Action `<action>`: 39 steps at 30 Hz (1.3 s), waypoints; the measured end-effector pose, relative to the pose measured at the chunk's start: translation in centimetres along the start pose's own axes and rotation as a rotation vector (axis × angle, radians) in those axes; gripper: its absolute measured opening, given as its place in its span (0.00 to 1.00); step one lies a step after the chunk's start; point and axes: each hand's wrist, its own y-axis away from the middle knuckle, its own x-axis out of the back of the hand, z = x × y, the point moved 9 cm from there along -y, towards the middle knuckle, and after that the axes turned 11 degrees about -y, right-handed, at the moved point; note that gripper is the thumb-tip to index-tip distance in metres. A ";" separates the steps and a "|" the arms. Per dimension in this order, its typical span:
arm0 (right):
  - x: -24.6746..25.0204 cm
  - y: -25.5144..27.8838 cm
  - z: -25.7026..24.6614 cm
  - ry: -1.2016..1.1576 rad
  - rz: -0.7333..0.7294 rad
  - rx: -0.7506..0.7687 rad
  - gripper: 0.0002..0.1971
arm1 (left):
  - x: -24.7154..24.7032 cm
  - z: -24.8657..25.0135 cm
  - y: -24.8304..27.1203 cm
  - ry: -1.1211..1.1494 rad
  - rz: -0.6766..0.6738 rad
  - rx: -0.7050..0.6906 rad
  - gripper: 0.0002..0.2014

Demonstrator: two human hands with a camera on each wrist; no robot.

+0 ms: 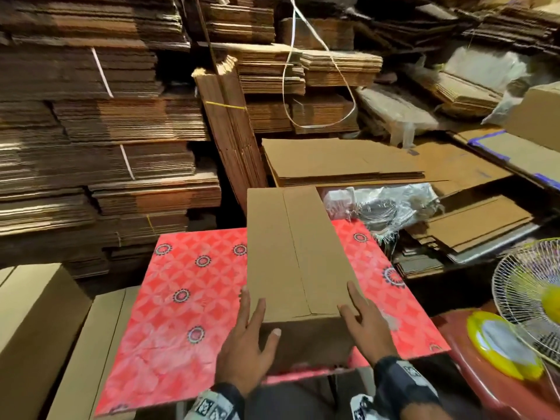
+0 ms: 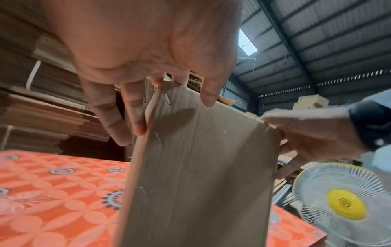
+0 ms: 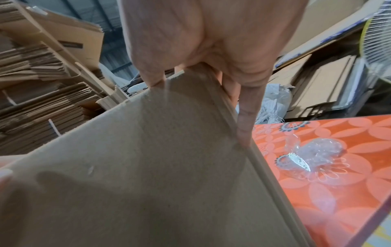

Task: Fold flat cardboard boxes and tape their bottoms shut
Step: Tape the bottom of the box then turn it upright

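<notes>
A brown cardboard box (image 1: 285, 253) stands folded up on the red patterned table (image 1: 188, 298), its two top flaps meeting in a seam that runs away from me. My left hand (image 1: 257, 316) straddles the near left corner, straight fingers along the left side and thumb on the near face. My right hand (image 1: 348, 298) straddles the near right corner the same way. In the left wrist view the left hand (image 2: 173, 115) spreads over the box (image 2: 201, 167) edge, which shows metal staples. The right wrist view has the right hand (image 3: 201, 112) on the box (image 3: 137, 167) corner.
Strapped stacks of flat cardboard (image 1: 91, 131) wall in the back and left. Folded boxes (image 1: 36, 328) stand at the near left. A white fan (image 1: 533, 292) with a yellow hub is at the right. Crumpled clear plastic (image 3: 317, 153) lies on the table to the box's right.
</notes>
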 end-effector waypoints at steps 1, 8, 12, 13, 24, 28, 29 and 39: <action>-0.1 -0.3 0.0 0.006 -0.016 0.011 0.31 | 0.1 0.0 -0.2 -0.016 0.010 -0.012 0.34; -0.7 0.0 -0.3 -0.010 -0.136 0.070 0.36 | 1.1 -0.4 0.2 0.065 0.107 -0.018 0.30; -0.8 0.7 -0.1 -0.032 -0.119 0.059 0.36 | 0.5 -0.6 0.9 0.037 0.129 -0.026 0.34; -0.9 0.6 -0.1 -0.041 -0.114 0.061 0.35 | 0.4 -0.7 0.8 0.027 0.127 -0.020 0.34; -1.3 -0.2 0.1 -0.288 -0.106 -0.038 0.48 | -0.5 -1.3 -0.8 0.242 0.060 0.071 0.33; 0.2 0.2 -2.6 -0.470 -0.081 -0.024 0.45 | -0.4 -2.9 -1.6 0.632 0.024 0.197 0.38; 0.6 0.2 -4.7 -0.449 -0.086 0.069 0.43 | -0.5 -3.4 -1.5 0.754 0.006 0.242 0.36; -14.2 4.3 -11.2 0.700 -0.484 0.479 0.43 | -7.3 -6.8 3.3 1.268 -0.144 0.720 0.36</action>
